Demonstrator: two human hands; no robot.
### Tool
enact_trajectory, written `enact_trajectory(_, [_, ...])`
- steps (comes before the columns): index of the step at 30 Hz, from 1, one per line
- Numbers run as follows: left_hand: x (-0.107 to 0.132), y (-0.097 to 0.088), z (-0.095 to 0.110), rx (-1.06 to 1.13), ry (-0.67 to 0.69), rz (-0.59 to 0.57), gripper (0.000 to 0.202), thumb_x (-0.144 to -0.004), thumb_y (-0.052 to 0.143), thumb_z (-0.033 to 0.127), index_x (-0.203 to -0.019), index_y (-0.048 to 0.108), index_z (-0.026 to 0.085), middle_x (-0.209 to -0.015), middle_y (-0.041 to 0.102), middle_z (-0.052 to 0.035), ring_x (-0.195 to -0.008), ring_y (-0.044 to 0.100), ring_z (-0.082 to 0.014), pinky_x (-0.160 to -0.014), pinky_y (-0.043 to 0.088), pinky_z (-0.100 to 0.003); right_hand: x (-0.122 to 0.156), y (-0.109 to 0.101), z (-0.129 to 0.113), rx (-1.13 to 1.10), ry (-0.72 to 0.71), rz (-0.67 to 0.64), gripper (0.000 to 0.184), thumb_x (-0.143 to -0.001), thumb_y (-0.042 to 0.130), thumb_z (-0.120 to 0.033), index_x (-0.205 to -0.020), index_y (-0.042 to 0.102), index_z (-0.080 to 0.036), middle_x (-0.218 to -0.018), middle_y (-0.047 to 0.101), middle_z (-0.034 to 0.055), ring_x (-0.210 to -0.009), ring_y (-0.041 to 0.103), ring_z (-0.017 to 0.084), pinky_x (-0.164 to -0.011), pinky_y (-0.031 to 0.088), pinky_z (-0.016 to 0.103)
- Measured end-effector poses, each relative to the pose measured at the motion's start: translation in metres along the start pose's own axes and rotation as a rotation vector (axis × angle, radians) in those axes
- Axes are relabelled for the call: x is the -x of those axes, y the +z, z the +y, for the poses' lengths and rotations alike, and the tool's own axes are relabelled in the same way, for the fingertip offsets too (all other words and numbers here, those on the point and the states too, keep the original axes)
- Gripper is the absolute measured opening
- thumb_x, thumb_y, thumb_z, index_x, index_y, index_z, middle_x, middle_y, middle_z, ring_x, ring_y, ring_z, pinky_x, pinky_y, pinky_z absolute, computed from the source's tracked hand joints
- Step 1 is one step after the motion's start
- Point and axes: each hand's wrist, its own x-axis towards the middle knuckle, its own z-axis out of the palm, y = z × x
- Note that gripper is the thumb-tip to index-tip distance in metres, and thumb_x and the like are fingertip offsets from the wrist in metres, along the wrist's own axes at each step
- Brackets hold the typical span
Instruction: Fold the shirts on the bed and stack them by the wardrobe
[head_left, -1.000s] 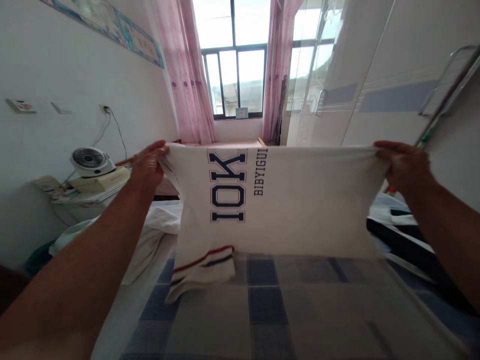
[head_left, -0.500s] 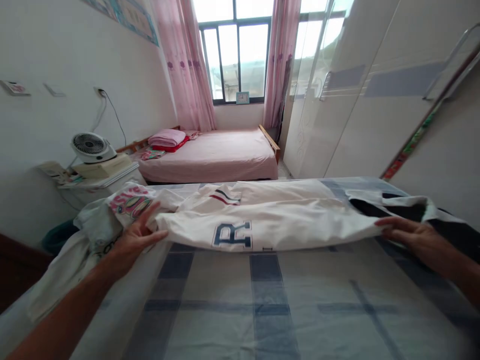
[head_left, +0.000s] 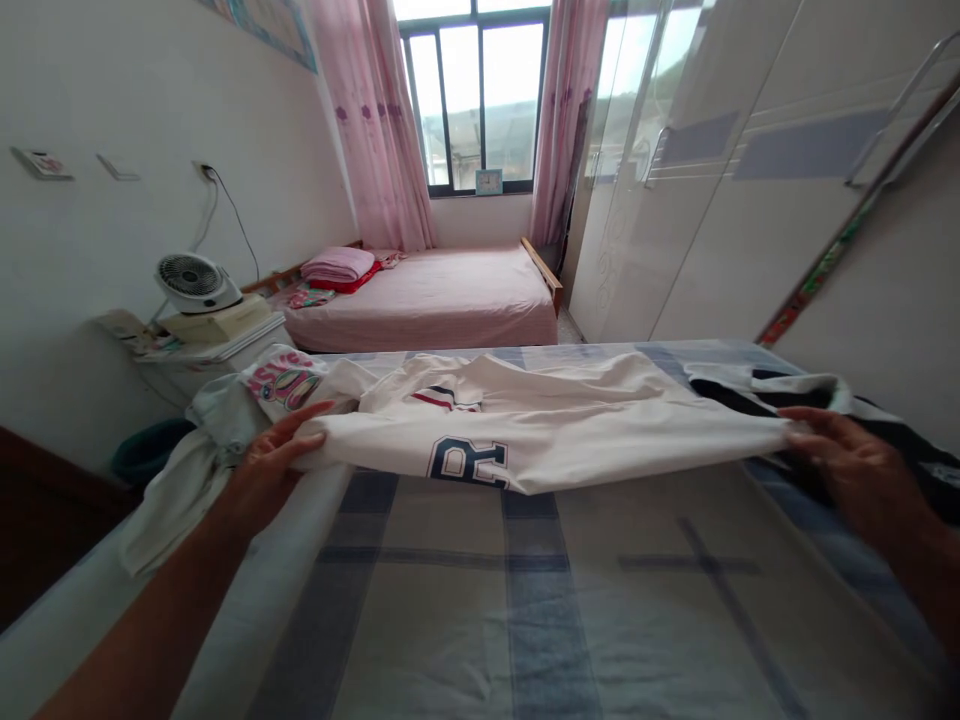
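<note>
A white shirt [head_left: 585, 430] with a dark letter R and a small striped patch stretches between my hands across the far part of a checked bedsheet [head_left: 442, 600]. My left hand [head_left: 274, 460] pinches the shirt's near left corner, thumb against fingers. At the other end my right hand [head_left: 847, 455] grips the near right corner the same way. The near edge is drawn taut and looks slightly raised, while the rest of the cloth lies in folds behind it. Under and behind my right hand is a black and white garment [head_left: 892, 430].
Left of the shirt lie rumpled white clothes with a pink print [head_left: 281, 380], partly over the bed's edge by a dark green bin [head_left: 150, 450]. Beyond are a pink bed [head_left: 457, 290], a fan [head_left: 196, 282] on a small cabinet, and a tall wardrobe [head_left: 697, 230].
My hands have spread slightly apart, pulling the shirt's near edge tighter. The lower part of the letter R has folded out of sight. The view has tilted down a little.
</note>
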Motion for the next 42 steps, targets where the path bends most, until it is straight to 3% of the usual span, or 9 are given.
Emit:
enact_trajectory(5, [0.007, -0.019, -0.017, -0.155, -0.161, -0.145, 0.064, -0.060, 0.078, 0.037, -0.121, 0.061, 0.025, -0.105, 0.070, -0.0043, -0.075, 0.066, -0.0169, -0.059, 0.052, -0.021, 0.020, -0.005, 0.010, -0.056, 0.141, -0.151, 0.043, -0.062, 0.063, -0.044, -0.101, 0.063, -0.024, -0.106, 0.066, 0.0052, -0.095, 0.060, 0.023, -0.079, 0.046, 0.030])
enact_trajectory(10, [0.009, -0.032, -0.027, -0.137, -0.064, -0.093, 0.057, -0.063, 0.074, 0.036, -0.118, 0.062, 0.027, -0.109, 0.069, 0.0003, -0.083, 0.064, -0.0165, -0.063, 0.051, -0.019, 0.028, -0.010, 0.018, -0.081, 0.153, -0.103, 0.046, -0.064, 0.062, -0.046, -0.106, 0.061, -0.027, -0.111, 0.065, 0.0075, -0.093, 0.061, 0.023, -0.073, 0.046, 0.030])
enact_trajectory(16, [0.014, -0.034, -0.029, -0.495, -0.136, -0.191, 0.056, -0.063, 0.072, 0.049, -0.112, 0.067, 0.023, -0.103, 0.069, -0.0050, -0.088, 0.064, -0.0216, -0.064, 0.051, -0.023, 0.020, -0.013, 0.052, 0.127, 0.164, -0.213, 0.045, -0.053, 0.064, -0.044, -0.095, 0.067, -0.026, -0.105, 0.068, 0.0116, -0.096, 0.062, 0.029, -0.084, 0.043, 0.039])
enact_trajectory(22, [0.008, -0.036, -0.037, -0.406, -0.085, -0.173, 0.056, -0.067, 0.067, 0.049, -0.116, 0.065, 0.023, -0.107, 0.068, -0.0030, -0.081, 0.064, -0.0180, -0.063, 0.051, -0.022, 0.020, -0.015, 0.071, 0.271, 0.052, -0.184, 0.046, -0.061, 0.059, -0.047, -0.103, 0.064, -0.030, -0.111, 0.067, 0.0121, -0.091, 0.064, 0.026, -0.078, 0.045, 0.039])
enact_trajectory(27, [0.008, -0.027, -0.034, -0.938, 0.144, -0.053, 0.045, -0.073, 0.054, 0.040, -0.109, 0.068, 0.017, -0.108, 0.067, -0.0086, -0.083, 0.065, -0.0228, -0.071, 0.052, -0.031, 0.032, -0.016, 0.045, 0.667, -0.257, -0.070, 0.036, -0.068, 0.048, -0.043, -0.092, 0.065, -0.023, -0.105, 0.066, 0.0175, -0.096, 0.060, 0.032, -0.081, 0.045, 0.045])
enact_trajectory(30, [0.010, 0.009, -0.024, -1.105, 0.485, 0.004, 0.040, -0.081, 0.045, 0.032, -0.113, 0.065, 0.019, -0.122, 0.061, -0.0090, -0.103, 0.061, -0.0247, -0.089, 0.048, -0.035, 0.045, 0.005, -0.007, 0.670, -0.528, 0.005, 0.044, -0.082, 0.038, -0.048, -0.110, 0.061, -0.021, -0.120, 0.061, 0.0134, -0.112, 0.054, 0.029, -0.092, 0.043, 0.045])
enact_trajectory(36, [0.013, 0.095, -0.030, -1.192, 0.854, -0.468, 0.040, -0.094, 0.036, 0.031, -0.127, 0.056, 0.024, -0.142, 0.046, -0.0056, -0.132, 0.040, -0.0212, -0.109, 0.034, -0.038, 0.067, 0.099, -0.083, 0.470, -0.917, -0.437, 0.052, -0.092, 0.035, -0.048, -0.137, 0.045, -0.025, -0.147, 0.039, 0.0061, -0.138, 0.029, 0.023, -0.110, 0.028, 0.044])
enact_trajectory(39, [0.006, 0.086, -0.055, -1.316, 0.789, -0.479, 0.046, -0.095, 0.035, 0.038, -0.138, 0.044, 0.027, -0.149, 0.037, -0.0063, -0.138, 0.030, -0.0242, -0.111, 0.028, -0.047, 0.064, 0.127, -0.061, 0.570, -0.891, -0.530, 0.053, -0.092, 0.032, -0.050, -0.139, 0.043, -0.029, -0.149, 0.035, 0.0038, -0.138, 0.028, 0.023, -0.111, 0.026, 0.046])
enact_trajectory(42, [-0.003, 0.048, -0.075, -1.426, 0.610, -0.334, 0.051, -0.095, 0.031, 0.044, -0.142, 0.039, 0.025, -0.150, 0.034, -0.0081, -0.138, 0.030, -0.0269, -0.109, 0.028, -0.050, 0.048, 0.126, -0.019, 0.737, -0.702, -0.369, 0.058, -0.092, 0.025, -0.050, -0.141, 0.042, -0.022, -0.149, 0.034, 0.0083, -0.138, 0.029, 0.024, -0.111, 0.023, 0.048])
